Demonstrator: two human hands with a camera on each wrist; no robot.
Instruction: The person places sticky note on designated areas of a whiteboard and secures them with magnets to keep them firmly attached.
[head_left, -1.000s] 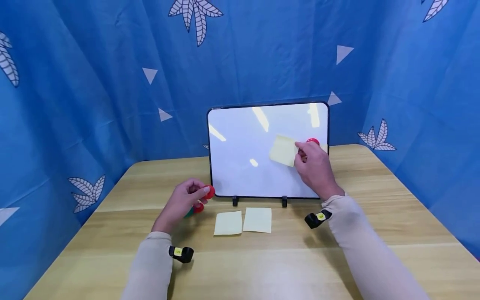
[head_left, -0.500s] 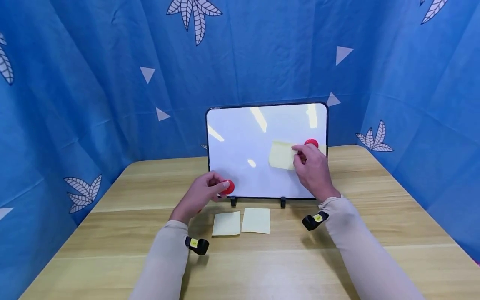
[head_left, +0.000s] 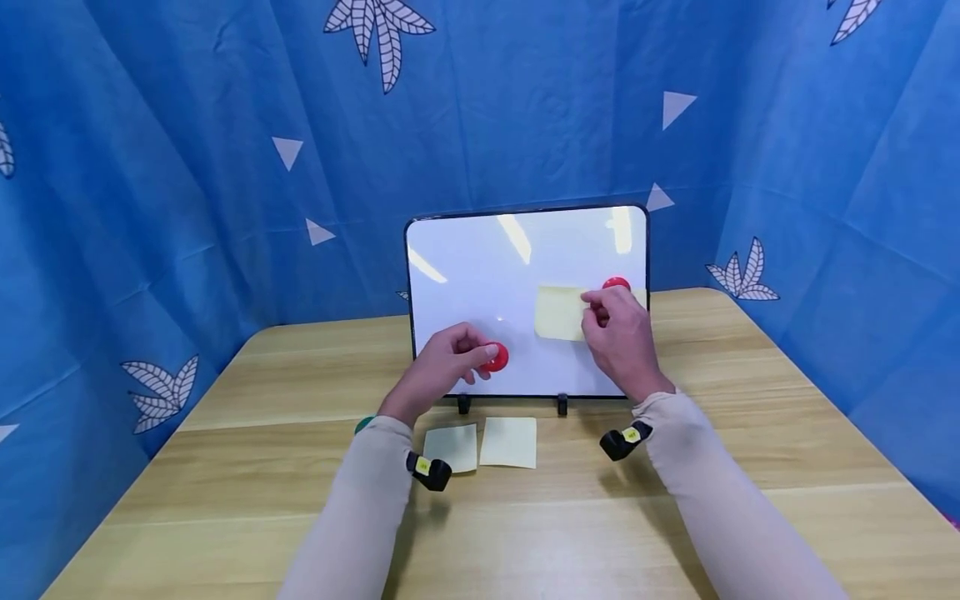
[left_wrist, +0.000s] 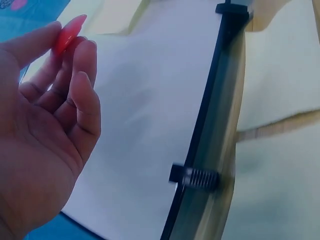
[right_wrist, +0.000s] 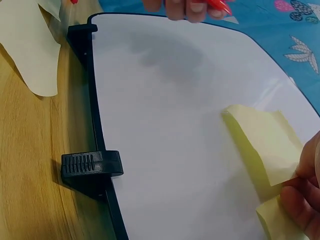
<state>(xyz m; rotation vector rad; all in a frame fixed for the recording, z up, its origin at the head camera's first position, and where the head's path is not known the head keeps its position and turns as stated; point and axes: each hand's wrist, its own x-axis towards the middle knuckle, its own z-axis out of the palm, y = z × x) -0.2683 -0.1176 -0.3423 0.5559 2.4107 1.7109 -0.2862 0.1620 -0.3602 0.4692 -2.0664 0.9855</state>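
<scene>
My left hand (head_left: 442, 367) pinches a round red magnet (head_left: 497, 357) between thumb and fingers, in front of the whiteboard (head_left: 480, 275). In the left wrist view this magnet (left_wrist: 68, 35) shows edge-on at the fingertips. My right hand (head_left: 622, 342) pinches the right edge of a pale yellow sticky note (head_left: 557, 312) at the board's right half. The right wrist view shows the note (right_wrist: 270, 142) curling off the board's surface. Just above the right hand, a second red magnet (head_left: 617, 283) sits on the board. Another yellow note (right_wrist: 280, 220) is partly hidden by the right fingers.
Two pale sticky notes, a left one (head_left: 452, 448) and a right one (head_left: 508, 442), lie on the wooden table (head_left: 540, 533) before the board. Black feet (head_left: 562, 405) support the board. A green round piece (head_left: 363, 423) is partly covered by the left sleeve. Blue curtain (head_left: 487, 108) hangs behind.
My left hand has carried the red magnet rightward and up, from beside the board to in front of it. The sticky note has turned from tilted to nearly level; the right hand has barely moved.
</scene>
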